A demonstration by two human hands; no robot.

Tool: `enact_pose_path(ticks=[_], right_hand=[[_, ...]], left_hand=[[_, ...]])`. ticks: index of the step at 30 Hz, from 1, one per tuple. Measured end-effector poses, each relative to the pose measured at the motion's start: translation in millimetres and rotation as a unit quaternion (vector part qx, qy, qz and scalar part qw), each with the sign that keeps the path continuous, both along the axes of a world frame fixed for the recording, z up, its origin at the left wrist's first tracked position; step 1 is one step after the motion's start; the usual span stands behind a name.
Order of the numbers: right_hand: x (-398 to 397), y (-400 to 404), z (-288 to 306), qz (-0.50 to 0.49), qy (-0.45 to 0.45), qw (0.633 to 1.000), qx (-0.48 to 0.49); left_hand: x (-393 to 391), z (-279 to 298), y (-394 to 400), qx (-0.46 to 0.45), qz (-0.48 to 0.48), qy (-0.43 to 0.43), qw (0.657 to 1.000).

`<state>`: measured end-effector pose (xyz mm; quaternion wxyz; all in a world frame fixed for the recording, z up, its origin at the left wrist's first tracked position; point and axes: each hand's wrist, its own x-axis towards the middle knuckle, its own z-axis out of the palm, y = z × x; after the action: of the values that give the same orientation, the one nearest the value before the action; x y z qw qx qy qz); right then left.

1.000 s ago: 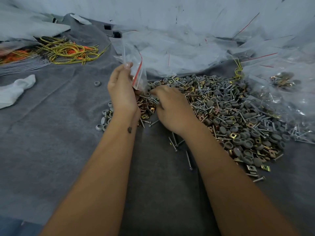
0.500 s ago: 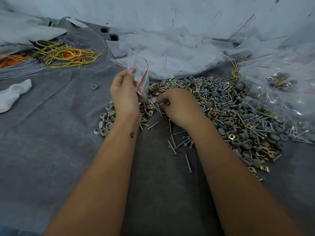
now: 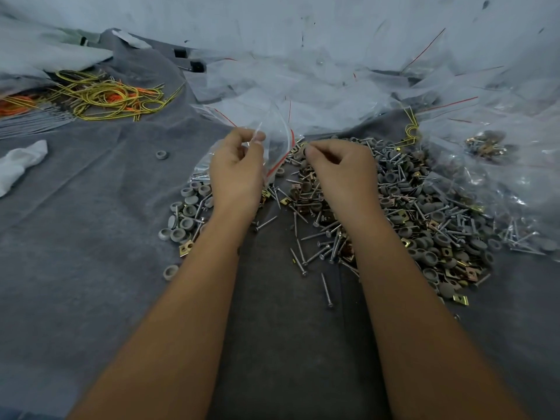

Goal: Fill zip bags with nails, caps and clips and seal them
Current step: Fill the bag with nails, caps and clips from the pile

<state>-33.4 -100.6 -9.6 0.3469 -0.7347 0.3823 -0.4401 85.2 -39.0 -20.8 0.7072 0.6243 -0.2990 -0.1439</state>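
My left hand (image 3: 236, 168) pinches the mouth of a clear zip bag (image 3: 274, 137) with a red seal line, held up over the grey cloth. My right hand (image 3: 339, 171) is raised beside the bag's opening with its fingers curled together; what it pinches is hidden by the fingers. Under and right of both hands spreads a big heap (image 3: 424, 213) of silver nails, grey round caps and gold square clips. A smaller cluster of caps (image 3: 185, 213) lies left of my left wrist. Loose nails (image 3: 318, 253) lie between my forearms.
Empty clear zip bags (image 3: 318, 86) pile up behind the heap. A filled bag (image 3: 485, 147) sits far right. Yellow and orange wire loops (image 3: 106, 98) lie at the back left, a white rag (image 3: 18, 165) at the left edge, one stray cap (image 3: 161, 154) on the cloth (image 3: 91, 237).
My right hand has lifted off the heap and come up beside the bag's mouth. My left hand has kept hold of the bag, which now hangs lower and more open.
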Motion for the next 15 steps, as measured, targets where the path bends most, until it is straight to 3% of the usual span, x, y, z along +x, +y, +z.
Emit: enact_pose_path(ticks=[5,10,13,15], right_hand=[[4.9,5.7,3.6,0.003,-0.079,0.995,-0.054],[8.7,4.3,-2.7,0.022,0.004,0.996,-0.088],[5.8,3.1,0.0,-0.008,-0.058,0.997,-0.054],[2.4,1.1,1.3,-0.039,-0.053,0.998,-0.021]], left_hand=[[-1.9,-2.1,0.8,0.017,-0.024,-0.064,0.998],[-3.6,-2.8,0.3,0.015,-0.049,-0.081,0.995],[-3.1,-3.5,-1.0,0.015,-0.034,-0.059,0.998],[-2.5,-3.4,-1.3,0.021,-0.027,-0.049,0.998]])
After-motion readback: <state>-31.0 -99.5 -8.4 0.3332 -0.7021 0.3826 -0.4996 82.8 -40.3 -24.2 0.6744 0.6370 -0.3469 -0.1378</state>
